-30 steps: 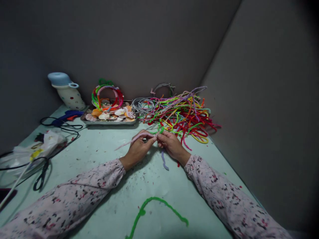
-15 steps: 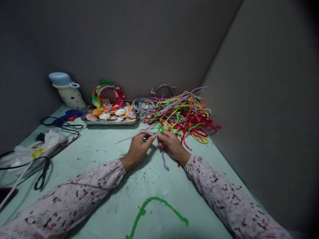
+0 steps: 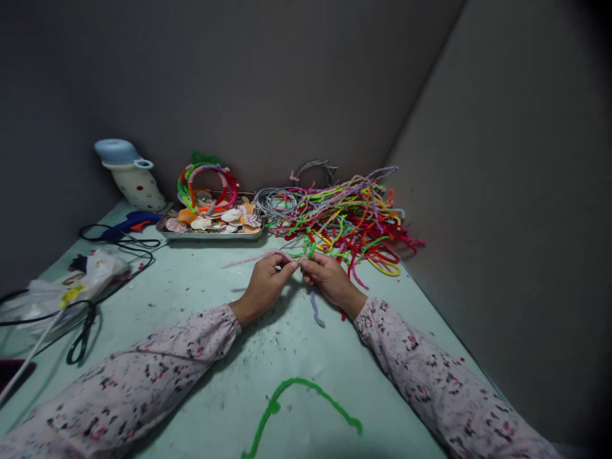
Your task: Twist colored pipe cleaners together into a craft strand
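My left hand (image 3: 264,285) and my right hand (image 3: 329,278) meet over the middle of the pale green table (image 3: 191,299), fingertips pinched together. Both grip a pale pink pipe cleaner (image 3: 248,258) whose free end sticks out to the left above the table. My right hand also has green pipe cleaner ends (image 3: 307,249) at its fingertips. A short lilac piece (image 3: 315,310) hangs or lies just below my right hand. Just behind my hands spreads a big heap of coloured pipe cleaners (image 3: 349,220).
A bent green pipe cleaner (image 3: 296,401) lies near me. At the back stand a metal tray of shells (image 3: 210,224) with wrapped hoops (image 3: 206,182), grey wire coils (image 3: 275,201) and a spotted jug (image 3: 129,175). Scissors (image 3: 79,338), a glue gun (image 3: 129,224), cables and a plastic bag (image 3: 71,284) lie left.
The pink pipe cleaner's free end has swung up and back, from pointing down-left to lying nearly level. My hands stay pinched together in the same spot.
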A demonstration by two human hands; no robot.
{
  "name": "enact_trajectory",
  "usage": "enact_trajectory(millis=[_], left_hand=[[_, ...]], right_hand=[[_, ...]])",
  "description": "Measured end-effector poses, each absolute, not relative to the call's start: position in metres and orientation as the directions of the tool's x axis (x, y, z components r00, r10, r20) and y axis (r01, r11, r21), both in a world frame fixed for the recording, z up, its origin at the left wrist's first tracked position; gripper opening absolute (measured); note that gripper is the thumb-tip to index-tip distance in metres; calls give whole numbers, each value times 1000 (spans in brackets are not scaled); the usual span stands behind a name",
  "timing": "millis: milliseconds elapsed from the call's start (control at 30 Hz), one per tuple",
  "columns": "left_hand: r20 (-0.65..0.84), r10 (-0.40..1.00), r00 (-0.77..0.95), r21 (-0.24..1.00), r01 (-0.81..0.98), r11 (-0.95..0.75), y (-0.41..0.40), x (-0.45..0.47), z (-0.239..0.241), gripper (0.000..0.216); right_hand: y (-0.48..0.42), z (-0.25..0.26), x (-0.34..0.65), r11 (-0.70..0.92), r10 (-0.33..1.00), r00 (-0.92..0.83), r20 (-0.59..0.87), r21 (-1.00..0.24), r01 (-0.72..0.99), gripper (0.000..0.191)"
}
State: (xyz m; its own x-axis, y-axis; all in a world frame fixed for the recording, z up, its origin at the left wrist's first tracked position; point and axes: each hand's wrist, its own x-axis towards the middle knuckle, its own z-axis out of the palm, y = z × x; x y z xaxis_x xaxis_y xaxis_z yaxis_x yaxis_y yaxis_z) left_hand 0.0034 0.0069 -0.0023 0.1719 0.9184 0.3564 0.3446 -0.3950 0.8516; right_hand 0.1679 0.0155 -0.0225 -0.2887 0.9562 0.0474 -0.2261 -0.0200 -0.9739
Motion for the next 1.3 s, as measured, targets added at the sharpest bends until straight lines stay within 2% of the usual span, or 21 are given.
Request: enact_trajectory(millis=[400,1300], left_hand=[[323,930,177,870,330,-365,8,4,-3,25],[311,931,190,874,327,-359,7,3,-3,27]], right_hand=[[15,-21,168,-39,955,-294,42,-963,-266,24],[14,-21,167,-17,961,-272,51,-970,-242,23]])
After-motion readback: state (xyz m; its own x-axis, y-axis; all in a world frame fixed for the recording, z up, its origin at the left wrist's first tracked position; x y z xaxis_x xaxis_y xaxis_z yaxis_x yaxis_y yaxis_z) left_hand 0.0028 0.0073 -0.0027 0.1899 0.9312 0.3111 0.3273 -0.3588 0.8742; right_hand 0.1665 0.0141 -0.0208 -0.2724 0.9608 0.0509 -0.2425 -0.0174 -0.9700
